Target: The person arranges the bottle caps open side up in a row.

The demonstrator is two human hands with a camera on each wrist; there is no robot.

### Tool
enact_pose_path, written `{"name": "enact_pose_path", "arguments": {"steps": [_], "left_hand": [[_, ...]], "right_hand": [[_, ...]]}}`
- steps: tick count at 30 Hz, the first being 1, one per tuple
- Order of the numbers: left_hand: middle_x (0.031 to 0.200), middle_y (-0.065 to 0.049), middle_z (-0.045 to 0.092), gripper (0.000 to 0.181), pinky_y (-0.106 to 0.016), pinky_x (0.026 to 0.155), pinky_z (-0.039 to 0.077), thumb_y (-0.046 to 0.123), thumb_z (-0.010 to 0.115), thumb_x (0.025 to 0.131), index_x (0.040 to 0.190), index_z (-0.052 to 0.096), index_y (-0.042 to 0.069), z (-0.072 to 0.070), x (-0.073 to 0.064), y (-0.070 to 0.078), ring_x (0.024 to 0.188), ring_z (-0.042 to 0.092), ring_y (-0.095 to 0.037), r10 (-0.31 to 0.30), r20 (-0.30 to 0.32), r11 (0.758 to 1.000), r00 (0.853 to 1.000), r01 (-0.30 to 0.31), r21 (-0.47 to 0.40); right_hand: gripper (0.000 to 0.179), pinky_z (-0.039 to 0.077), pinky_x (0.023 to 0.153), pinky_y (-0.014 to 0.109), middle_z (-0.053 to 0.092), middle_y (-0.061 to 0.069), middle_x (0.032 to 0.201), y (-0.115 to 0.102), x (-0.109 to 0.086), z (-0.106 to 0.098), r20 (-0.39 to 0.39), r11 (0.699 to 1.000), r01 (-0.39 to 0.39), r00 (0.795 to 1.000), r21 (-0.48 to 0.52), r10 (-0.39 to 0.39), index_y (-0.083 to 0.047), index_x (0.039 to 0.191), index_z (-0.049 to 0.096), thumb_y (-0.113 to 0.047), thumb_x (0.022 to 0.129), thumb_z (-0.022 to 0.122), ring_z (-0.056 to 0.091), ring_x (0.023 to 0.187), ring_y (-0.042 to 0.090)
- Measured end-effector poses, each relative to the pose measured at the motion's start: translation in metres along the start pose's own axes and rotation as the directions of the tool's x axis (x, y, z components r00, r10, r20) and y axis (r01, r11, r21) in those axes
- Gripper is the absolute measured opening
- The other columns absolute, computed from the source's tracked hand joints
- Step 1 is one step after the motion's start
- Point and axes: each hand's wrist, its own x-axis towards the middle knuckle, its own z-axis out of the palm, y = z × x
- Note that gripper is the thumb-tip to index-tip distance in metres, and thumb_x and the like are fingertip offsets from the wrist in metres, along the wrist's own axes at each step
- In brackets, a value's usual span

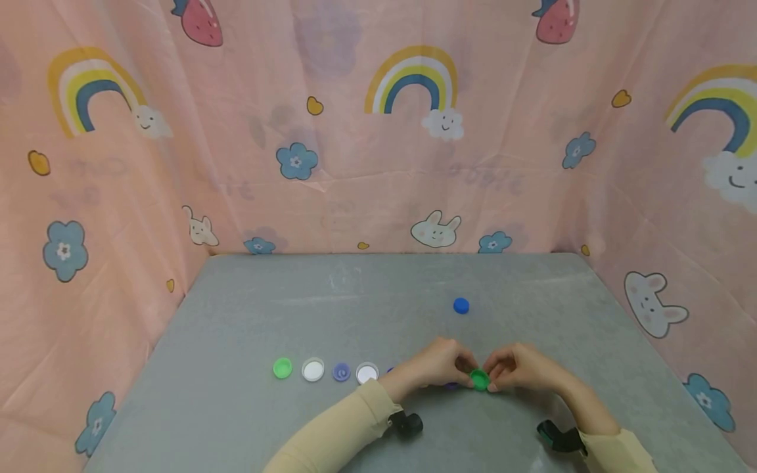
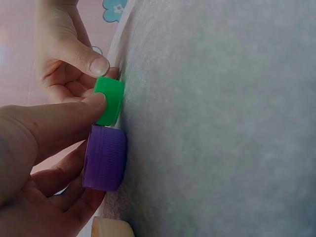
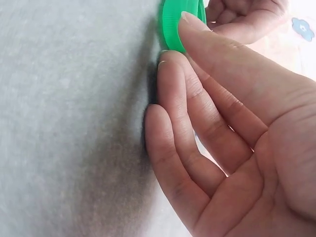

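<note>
A green bottle cap [image 1: 480, 380] lies on the table between both hands, its hollow side up. My left hand [image 1: 437, 362] pinches it from the left, with the thumb [image 2: 98, 100] on its near side. From the right, my right hand [image 1: 526, 368] holds the same cap by thumb and fingertips; its other fingers [image 3: 165, 133] rest along the tabletop. A purple bottle cap [image 2: 105, 158] stands directly beside the green one, under my left hand and mostly hidden in the head view.
Leftward runs a row of caps: a green cap [image 1: 282, 368], a white cap [image 1: 313, 369], a purple cap [image 1: 341, 372] and another white cap [image 1: 367, 373]. My left forearm partly covers the row. A blue cap [image 1: 461, 305] sits farther back on the grey table [image 1: 266, 309].
</note>
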Motion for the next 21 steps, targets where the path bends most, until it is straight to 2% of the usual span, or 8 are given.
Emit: {"name": "enact_pose_path", "arguments": {"steps": [8,21], "left_hand": [[0.084,0.013,0.071,0.021,-0.007,0.062,0.043,0.024,0.08,0.075,0.095,0.076,0.019,-0.0015,0.0002,0.0,0.069,0.055,0.01,0.019,0.006,0.999,1.0,-0.019,0.031],[0.086,0.011,0.071,0.019,-0.006,0.064,0.043,0.021,0.079,0.077,0.095,0.075,0.018,-0.001,-0.0003,0.0013,0.072,0.056,0.01,0.013,-0.002,1.0,1.0,-0.013,0.013]], "right_hand": [[0.026,0.051,0.064,0.024,0.072,0.01,0.086,0.0025,-0.0008,0.0004,0.009,0.998,0.003,1.0,0.057,-0.003,-0.003,0.099,0.069,-0.016,0.078,0.077,0.066,0.075,0.015],[0.027,0.051,0.064,0.023,0.071,0.01,0.085,0.0033,0.0003,0.0,0.018,0.999,-0.005,1.0,0.038,0.005,-0.003,0.099,0.069,-0.017,0.078,0.077,0.066,0.075,0.013]]}}
